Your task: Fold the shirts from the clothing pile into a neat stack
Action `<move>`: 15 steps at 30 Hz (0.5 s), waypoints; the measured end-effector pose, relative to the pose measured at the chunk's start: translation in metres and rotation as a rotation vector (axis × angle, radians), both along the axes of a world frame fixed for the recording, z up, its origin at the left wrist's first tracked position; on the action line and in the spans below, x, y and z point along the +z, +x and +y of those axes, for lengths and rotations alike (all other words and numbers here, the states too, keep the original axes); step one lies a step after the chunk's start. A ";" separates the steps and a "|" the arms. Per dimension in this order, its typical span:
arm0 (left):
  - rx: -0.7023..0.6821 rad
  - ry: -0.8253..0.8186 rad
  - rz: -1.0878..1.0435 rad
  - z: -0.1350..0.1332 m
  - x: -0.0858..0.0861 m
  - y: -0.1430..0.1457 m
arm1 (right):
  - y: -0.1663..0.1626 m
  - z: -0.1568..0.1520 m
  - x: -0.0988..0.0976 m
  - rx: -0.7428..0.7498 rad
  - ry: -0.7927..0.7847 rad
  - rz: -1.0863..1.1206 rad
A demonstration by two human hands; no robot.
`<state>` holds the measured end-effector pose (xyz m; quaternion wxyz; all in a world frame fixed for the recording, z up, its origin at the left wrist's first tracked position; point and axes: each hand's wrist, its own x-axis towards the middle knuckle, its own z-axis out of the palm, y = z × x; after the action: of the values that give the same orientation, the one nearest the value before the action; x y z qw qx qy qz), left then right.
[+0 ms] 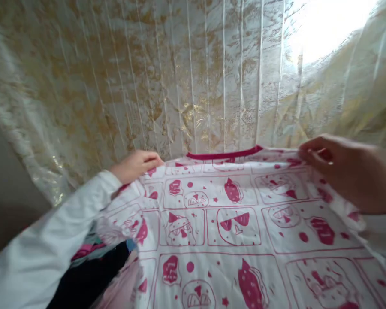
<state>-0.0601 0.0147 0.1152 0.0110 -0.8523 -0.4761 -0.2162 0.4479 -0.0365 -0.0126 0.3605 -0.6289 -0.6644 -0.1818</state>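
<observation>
White cotton shirt with pink cartoon-panel print (231, 223) pinched at both shoulders, left hand (137, 165) and right hand (344, 169) grips pressed on cloth, stretched taut before gold-patterned sheer curtain (180, 77), apparently for smoothing.

A white shirt (231, 223) printed with pink cartoon panels and trimmed with a pink collar is stretched flat across the lower centre of the frame, its shoulder corners pinched at mid-left and mid-right, collar edge uppermost.
</observation>
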 end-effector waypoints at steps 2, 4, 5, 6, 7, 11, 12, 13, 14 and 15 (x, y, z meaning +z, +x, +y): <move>0.014 -0.072 0.078 0.038 -0.044 0.021 | -0.031 0.003 -0.031 0.018 -0.075 0.002; 0.056 -0.119 0.137 0.067 -0.097 0.036 | -0.056 0.012 -0.066 0.048 -0.154 -0.008; 0.071 -0.137 0.155 0.077 -0.125 0.043 | -0.063 0.018 -0.084 0.058 -0.186 -0.016; 0.080 -0.154 0.173 0.082 -0.151 0.049 | -0.067 0.025 -0.101 0.069 -0.225 -0.025; 0.091 -0.155 0.184 0.084 -0.175 0.056 | -0.067 0.031 -0.116 0.075 -0.263 -0.033; 0.108 -0.130 0.194 0.060 -0.251 0.078 | -0.050 0.036 -0.170 0.051 -0.350 -0.020; 0.090 -0.141 0.192 0.051 -0.265 0.081 | -0.044 0.033 -0.182 0.036 -0.343 -0.012; 0.066 -0.161 0.188 0.042 -0.277 0.084 | -0.038 0.028 -0.193 0.025 -0.335 -0.010; 0.042 -0.187 0.182 0.034 -0.288 0.085 | -0.031 0.022 -0.203 0.012 -0.329 -0.014; 0.025 -0.215 0.179 0.027 -0.297 0.084 | -0.023 0.016 -0.213 -0.004 -0.331 -0.022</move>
<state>0.0242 0.0421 -0.1817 -0.0351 -0.8584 -0.5044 -0.0870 0.4251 -0.0206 -0.2255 0.2445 -0.6790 -0.6879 -0.0774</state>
